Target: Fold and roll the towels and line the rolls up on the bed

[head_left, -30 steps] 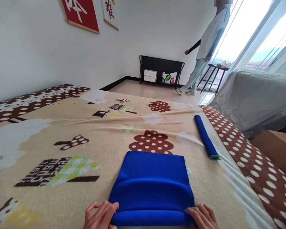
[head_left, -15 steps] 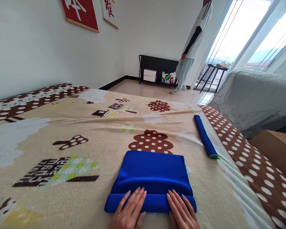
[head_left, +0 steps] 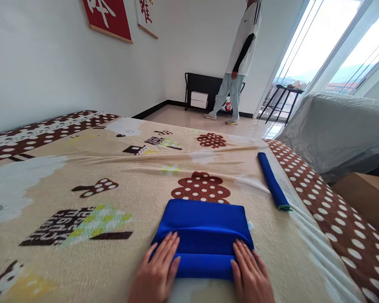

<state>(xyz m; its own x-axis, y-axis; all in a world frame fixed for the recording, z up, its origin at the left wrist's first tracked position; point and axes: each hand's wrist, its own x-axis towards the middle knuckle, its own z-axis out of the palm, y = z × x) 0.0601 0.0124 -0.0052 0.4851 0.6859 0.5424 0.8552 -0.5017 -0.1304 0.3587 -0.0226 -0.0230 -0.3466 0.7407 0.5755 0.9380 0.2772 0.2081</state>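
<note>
"What can you make out of the person from over here?"

"Two hands, mainly. The left hand (head_left: pixel 156 271) is bare, right down to where it slips from view near the wrist."

"And the right hand (head_left: pixel 252 273)?"

"Bare too, and much the same build: slim fingers (head_left: pixel 244 254), narrowing towards the tips, with a broader back behind them."

"I'm looking at the nails."

"Longish and rounded, I'd say. The left thumbnail (head_left: pixel 177 261) shows best, a smooth oval. The right thumbnail (head_left: pixel 233 263) looks smaller from here."

"Knuckles?"

"Soft, low bumps, a little too blurred to read closely."

"Sleeves?"

"Out of sight, I can't tell."
</note>
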